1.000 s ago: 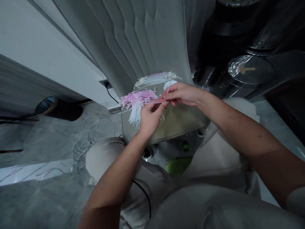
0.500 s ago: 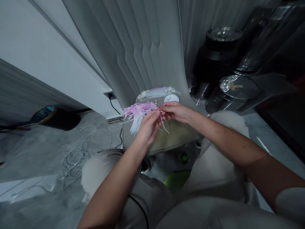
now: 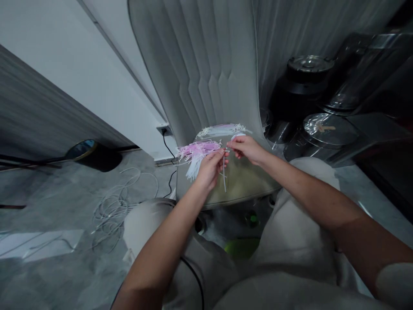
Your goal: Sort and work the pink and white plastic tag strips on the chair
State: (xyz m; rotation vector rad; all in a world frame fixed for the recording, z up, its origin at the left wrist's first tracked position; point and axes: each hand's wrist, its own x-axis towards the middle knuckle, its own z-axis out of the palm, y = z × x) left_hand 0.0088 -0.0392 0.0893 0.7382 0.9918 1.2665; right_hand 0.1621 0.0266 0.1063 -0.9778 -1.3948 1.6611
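My left hand pinches a thin pale strip that hangs down over the chair seat. Just right of it, my right hand is closed at the fingertips, close to the strip's upper end; what it holds is too small to make out. Behind the right fingers a round white disc shows in part. Beside my left hand lies a bundle of pink strips with white strips fanning toward me. Farther back is a row of pale strips with cream-coloured ends.
The grey padded chair faces me, its seat between my knees. Coiled cable lies on the floor at left, near a wall socket. Plastic-wrapped dark cylinders stand at right. A green object is under the seat.
My hands have moved slightly apart; the right one has drawn away from the left. The strip now hangs straighter from my left fingers. The whole view has shifted a little.
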